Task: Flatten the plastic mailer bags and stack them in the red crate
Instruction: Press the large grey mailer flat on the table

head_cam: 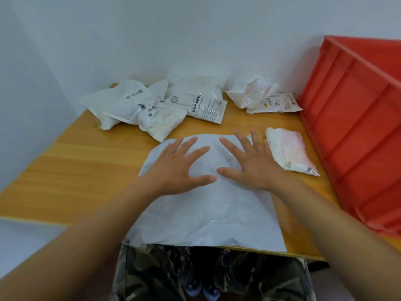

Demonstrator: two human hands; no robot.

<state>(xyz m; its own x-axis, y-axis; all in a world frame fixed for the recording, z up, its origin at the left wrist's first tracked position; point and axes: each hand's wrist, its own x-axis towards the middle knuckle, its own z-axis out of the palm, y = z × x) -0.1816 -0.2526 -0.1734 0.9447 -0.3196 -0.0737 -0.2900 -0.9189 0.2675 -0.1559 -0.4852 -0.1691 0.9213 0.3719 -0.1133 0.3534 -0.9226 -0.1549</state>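
Note:
A large white mailer bag [208, 213] lies spread on the wooden table [76, 166], its near edge hanging over the table's front. My left hand [178, 168] and my right hand [249, 161] rest flat on its far half, palms down, fingers spread, thumbs almost touching. The red crate [355, 131] stands at the right edge of the table, its side wall facing me; its inside is hidden.
A pinkish folded mailer [288, 151] lies just right of my right hand. Several crumpled white mailers [152, 107] are piled at the back, more at the back right [262, 96]. White walls close off the back and left. My legs show below the table.

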